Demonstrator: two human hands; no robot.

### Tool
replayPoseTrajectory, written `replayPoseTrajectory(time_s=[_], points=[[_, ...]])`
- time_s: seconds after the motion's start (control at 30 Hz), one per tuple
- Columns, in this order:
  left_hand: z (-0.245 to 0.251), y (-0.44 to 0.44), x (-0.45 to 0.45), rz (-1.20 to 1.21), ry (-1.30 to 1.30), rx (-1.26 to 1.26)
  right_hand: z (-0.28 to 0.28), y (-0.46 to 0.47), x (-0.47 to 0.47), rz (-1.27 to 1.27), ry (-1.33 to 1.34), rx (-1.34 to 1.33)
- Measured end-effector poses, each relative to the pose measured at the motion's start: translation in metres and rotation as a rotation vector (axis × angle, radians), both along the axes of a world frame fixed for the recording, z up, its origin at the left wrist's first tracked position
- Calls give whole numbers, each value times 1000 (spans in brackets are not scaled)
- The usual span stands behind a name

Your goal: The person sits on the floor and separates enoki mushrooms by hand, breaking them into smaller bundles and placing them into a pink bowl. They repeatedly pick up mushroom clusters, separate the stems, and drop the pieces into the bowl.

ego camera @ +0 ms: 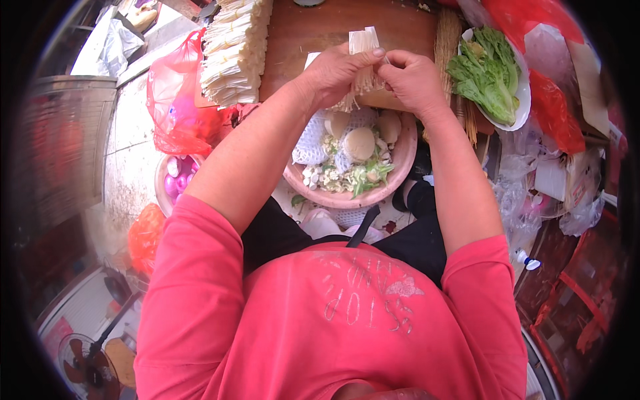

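My left hand (337, 75) is closed around a flat bunch of enoki mushrooms (364, 42), its pale ends spread above the thumb and more strands hanging below. At its right side, the fingertips of my right hand (410, 80) are pinched together against the bunch's edge; whether they hold a strand or a tie cannot be told. Both hands are over the near edge of a brown wooden board (305, 30). Stacked at the board's left are many tied enoki bundles (235, 50). Below my hands, a pinkish basin (345, 201) holds cut mushroom bases, white netting and green scraps.
At the right, a straw whisk broom (448, 45) lies beside a white dish (523, 95) of leafy lettuce (487, 75). A red plastic bag (177, 100) hangs left of the board, above a tub of purple items (175, 182). Plastic bags and boxes crowd the right; a fan (90, 367) stands lower left.
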State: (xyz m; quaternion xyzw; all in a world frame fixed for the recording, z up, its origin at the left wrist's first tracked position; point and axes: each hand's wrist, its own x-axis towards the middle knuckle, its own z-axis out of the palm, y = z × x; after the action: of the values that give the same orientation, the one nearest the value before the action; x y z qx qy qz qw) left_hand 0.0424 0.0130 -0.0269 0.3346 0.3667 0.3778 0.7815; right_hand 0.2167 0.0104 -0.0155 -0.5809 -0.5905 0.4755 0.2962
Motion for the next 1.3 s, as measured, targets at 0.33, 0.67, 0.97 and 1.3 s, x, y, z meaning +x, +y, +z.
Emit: replayPoseTrajectory(time_s=[0.33, 0.67, 0.97, 1.3], points=[[2, -8, 7, 164, -40, -81, 3, -7, -11, 52, -164, 152], [13, -20, 15, 336, 157, 13, 16, -14, -16, 89, -262, 132], [1, -15, -6, 207, 623, 428, 3, -6, -5, 90, -81, 47], [25, -27, -15, 132, 347, 380, -39, -20, -30, 446, -328, -111]])
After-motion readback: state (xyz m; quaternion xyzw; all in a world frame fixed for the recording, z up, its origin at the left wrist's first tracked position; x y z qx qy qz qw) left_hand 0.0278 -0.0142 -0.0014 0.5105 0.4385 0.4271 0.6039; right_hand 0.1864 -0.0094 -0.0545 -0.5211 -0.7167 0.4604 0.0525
